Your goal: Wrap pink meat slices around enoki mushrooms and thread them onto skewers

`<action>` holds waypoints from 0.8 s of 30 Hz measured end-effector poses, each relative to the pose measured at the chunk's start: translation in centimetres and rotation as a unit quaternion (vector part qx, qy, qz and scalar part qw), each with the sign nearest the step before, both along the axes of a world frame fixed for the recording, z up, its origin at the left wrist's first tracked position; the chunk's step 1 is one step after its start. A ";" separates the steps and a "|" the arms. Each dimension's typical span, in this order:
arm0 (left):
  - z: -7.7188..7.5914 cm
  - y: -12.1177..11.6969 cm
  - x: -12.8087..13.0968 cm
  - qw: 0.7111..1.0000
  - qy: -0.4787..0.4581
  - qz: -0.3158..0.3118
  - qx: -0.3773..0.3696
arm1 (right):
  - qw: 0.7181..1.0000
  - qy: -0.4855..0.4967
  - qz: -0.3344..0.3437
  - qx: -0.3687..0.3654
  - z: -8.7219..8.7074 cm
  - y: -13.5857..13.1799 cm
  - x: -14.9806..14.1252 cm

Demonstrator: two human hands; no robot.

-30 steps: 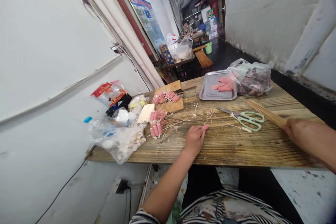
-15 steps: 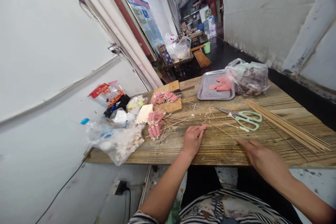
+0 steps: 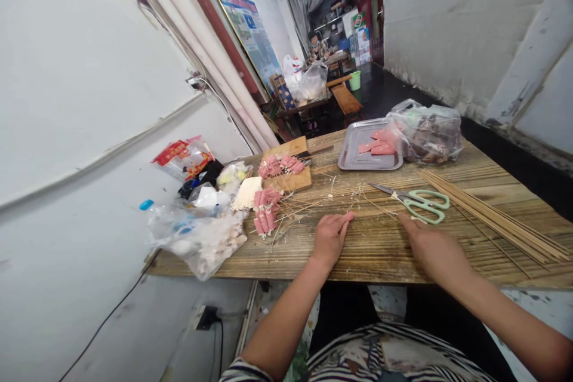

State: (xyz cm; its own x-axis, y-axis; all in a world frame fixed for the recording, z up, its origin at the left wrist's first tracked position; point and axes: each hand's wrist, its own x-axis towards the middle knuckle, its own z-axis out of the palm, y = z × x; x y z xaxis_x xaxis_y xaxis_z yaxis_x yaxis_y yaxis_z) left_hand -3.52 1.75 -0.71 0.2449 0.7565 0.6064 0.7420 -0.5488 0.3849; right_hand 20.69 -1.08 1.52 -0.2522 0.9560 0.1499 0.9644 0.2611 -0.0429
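Note:
My left hand (image 3: 330, 237) is closed on the table, with the end of a pink meat roll (image 3: 350, 215) showing at its fingertips. To its right, my right hand (image 3: 432, 246) pinches a thin bamboo skewer (image 3: 378, 214) that points toward the roll; the skewer's tip is too fine to make out. Just beyond my right fingers lie green-handled scissors (image 3: 425, 204). Left of my hands are finished pink rolls on skewers (image 3: 265, 215), beside a pile of pale enoki mushrooms (image 3: 248, 193). More skewered rolls (image 3: 273, 166) rest on a wooden board (image 3: 298, 178).
A metal tray (image 3: 351, 158) with pink meat slices (image 3: 380, 144) stands at the back, touching a filled plastic bag (image 3: 430, 131). Loose bamboo skewers (image 3: 496, 218) lie at the right. Plastic bags (image 3: 210, 245) and a blue-capped bottle (image 3: 150, 209) crowd the left end. A person sits far back.
My right hand has shifted up and slightly left, toward the scissors, bringing the skewer nearly level. My left hand stays in place on the meat roll.

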 end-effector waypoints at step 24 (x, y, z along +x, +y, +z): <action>-0.3 0.4 0.0 1.000 0.018 0.017 0.005 | 0.950 0.230 0.143 -0.154 0.7 5.9 -8.4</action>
State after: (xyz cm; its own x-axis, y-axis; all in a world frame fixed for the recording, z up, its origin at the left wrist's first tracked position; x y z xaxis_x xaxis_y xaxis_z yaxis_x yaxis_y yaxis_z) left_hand -3.55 2.12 -1.01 0.2406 0.7588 0.6053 0.7744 -0.5260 0.3516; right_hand 12.34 4.80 2.24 -0.4839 0.8745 0.0324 0.7161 0.4170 -0.5597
